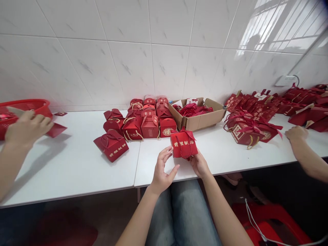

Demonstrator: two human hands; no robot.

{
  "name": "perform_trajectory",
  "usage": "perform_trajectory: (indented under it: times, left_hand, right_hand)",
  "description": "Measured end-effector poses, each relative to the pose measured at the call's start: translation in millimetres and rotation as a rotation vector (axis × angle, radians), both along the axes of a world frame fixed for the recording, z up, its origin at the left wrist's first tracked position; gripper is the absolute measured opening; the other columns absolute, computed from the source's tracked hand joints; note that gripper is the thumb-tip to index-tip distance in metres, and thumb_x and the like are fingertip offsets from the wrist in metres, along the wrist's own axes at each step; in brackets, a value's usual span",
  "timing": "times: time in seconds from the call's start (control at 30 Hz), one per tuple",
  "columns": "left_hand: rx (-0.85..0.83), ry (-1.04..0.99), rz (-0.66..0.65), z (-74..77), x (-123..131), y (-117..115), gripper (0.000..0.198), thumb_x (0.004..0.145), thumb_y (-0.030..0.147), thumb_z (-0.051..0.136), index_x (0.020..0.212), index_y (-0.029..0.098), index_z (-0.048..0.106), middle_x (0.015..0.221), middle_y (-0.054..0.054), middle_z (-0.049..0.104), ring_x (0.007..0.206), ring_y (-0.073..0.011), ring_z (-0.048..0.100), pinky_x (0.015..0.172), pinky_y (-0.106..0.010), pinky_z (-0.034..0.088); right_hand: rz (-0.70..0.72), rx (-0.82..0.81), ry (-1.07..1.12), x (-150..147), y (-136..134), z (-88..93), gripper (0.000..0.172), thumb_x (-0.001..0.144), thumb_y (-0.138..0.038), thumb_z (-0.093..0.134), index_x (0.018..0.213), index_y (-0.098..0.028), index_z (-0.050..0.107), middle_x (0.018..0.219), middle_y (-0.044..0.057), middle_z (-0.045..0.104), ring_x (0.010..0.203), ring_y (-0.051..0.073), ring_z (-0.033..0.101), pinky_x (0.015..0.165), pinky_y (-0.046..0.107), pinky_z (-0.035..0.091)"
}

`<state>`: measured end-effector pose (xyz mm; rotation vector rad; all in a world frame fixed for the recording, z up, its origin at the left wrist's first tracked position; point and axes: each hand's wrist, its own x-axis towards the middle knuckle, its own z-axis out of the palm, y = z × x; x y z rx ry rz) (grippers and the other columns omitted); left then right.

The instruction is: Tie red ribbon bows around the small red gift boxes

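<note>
My right hand (199,165) grips a small red gift box (183,144) with gold characters and a cord handle, holding it just above the white table (77,167). Beside the box, my left hand (162,171) has its fingers apart and holds nothing. Behind stands a cluster of finished red gift boxes (146,121), and one more red box (112,145) sits alone to the left.
A cardboard box (202,119) with red ribbons stands behind. Flat red boxes (258,116) are piled at right. At left, another person's hand (27,128) holds a flat red box near a red basket (28,106). Another person's hand (297,134) rests at right.
</note>
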<state>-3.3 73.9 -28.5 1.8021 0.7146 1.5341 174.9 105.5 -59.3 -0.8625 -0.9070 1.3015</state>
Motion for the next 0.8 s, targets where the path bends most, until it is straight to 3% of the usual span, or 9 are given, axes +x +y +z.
perform_trajectory:
  times: [0.3,0.4,0.53,0.6,0.7,0.8]
  left_hand:
    - [0.017,0.041,-0.015,8.4,6,-8,0.055,0.082,0.014,0.058,0.13,0.025,0.033,0.143,-0.013,0.033,0.136,-0.0261,0.033,0.112,-0.049,0.032]
    - [0.004,0.057,-0.032,9.7,7,-8,0.047,0.082,0.012,0.055,0.125,0.023,0.037,0.142,-0.013,0.033,0.136,-0.026,0.032,0.112,-0.05,0.031]
    - [0.035,0.113,-0.106,17.0,9,-8,0.035,0.077,0.009,0.055,0.108,0.021,0.043,0.143,-0.014,0.032,0.137,-0.0288,0.031,0.112,-0.054,0.029]
    - [0.069,0.151,-0.186,23.1,10,-10,0.037,0.071,0.007,0.056,0.103,0.021,0.044,0.146,-0.013,0.03,0.138,-0.0312,0.03,0.113,-0.056,0.027]
    - [0.072,0.19,-0.264,27.5,9,-13,0.047,0.068,0.004,0.054,0.11,0.022,0.044,0.149,-0.01,0.029,0.138,-0.0323,0.03,0.114,-0.053,0.028]
    - [0.039,0.257,-0.189,17.9,5,-11,0.055,0.073,0.004,0.05,0.123,0.025,0.039,0.149,-0.007,0.031,0.137,-0.0305,0.031,0.114,-0.049,0.03]
  right_hand:
    - [-0.041,-0.012,0.018,-1,2,-5.9,0.04,0.08,-0.046,0.057,0.115,-0.026,0.061,0.115,0.005,0.066,0.096,0.022,0.061,0.081,0.036,0.05]
    - [-0.053,-0.048,0.064,-1,2,-3.2,0.045,0.079,-0.053,0.055,0.115,-0.026,0.059,0.118,0.006,0.064,0.097,0.023,0.062,0.08,0.037,0.05]
    - [0.01,-0.082,0.115,3,-3,4.1,0.063,0.08,-0.072,0.032,0.112,-0.025,0.06,0.116,0.009,0.065,0.097,0.027,0.062,0.076,0.042,0.05]
    - [-0.007,-0.102,0.179,6,-6,8.5,0.058,0.08,-0.07,0.034,0.107,-0.026,0.062,0.111,0.008,0.066,0.095,0.028,0.062,0.074,0.042,0.05]
    - [-0.051,-0.135,0.317,8,-9,14.5,0.044,0.079,-0.06,0.046,0.097,-0.024,0.065,0.1,0.006,0.069,0.09,0.027,0.063,0.074,0.041,0.05]
    - [-0.072,-0.167,0.429,11,-8,16.3,0.04,0.076,-0.056,0.049,0.092,-0.023,0.066,0.091,0.007,0.069,0.08,0.024,0.062,0.067,0.038,0.049]
